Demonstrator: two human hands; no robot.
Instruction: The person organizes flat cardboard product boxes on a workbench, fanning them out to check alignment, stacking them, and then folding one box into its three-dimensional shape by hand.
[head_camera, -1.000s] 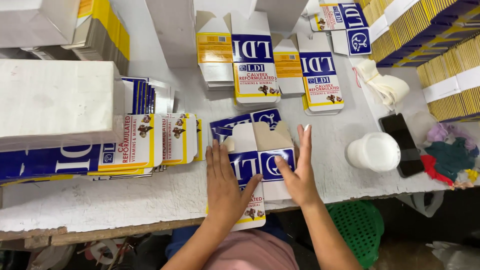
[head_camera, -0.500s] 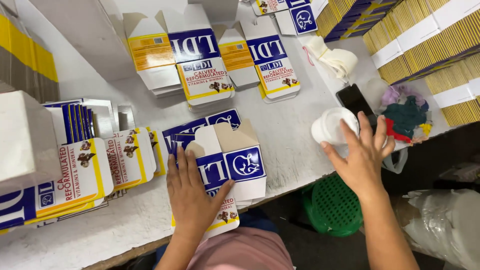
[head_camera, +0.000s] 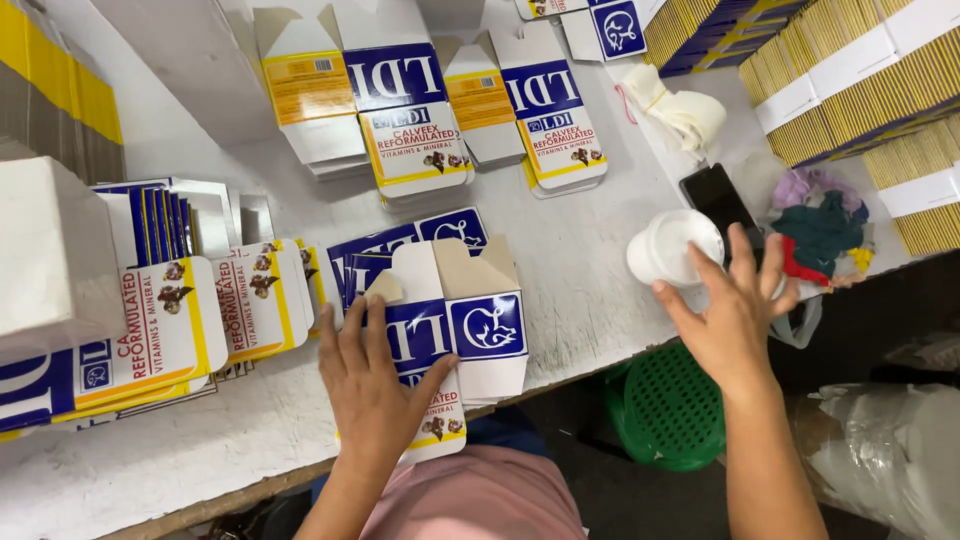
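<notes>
- The left hand (head_camera: 372, 392) lies flat, fingers spread, pressing a flattened blue-and-white carton (head_camera: 455, 340) onto the white tabletop (head_camera: 580, 270) at its near edge.
- The right hand (head_camera: 733, 318) is open with its fingertips at a white cup (head_camera: 668, 245), gripping nothing.
- A black phone (head_camera: 716, 192) lies just beyond the cup.

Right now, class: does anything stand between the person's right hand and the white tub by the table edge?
Nothing visible does. The right hand is spread just beside the white tub, its fingertips at the tub's rim. A black phone lies behind the tub, not between. The left hand rests flat on a flattened carton.
</notes>
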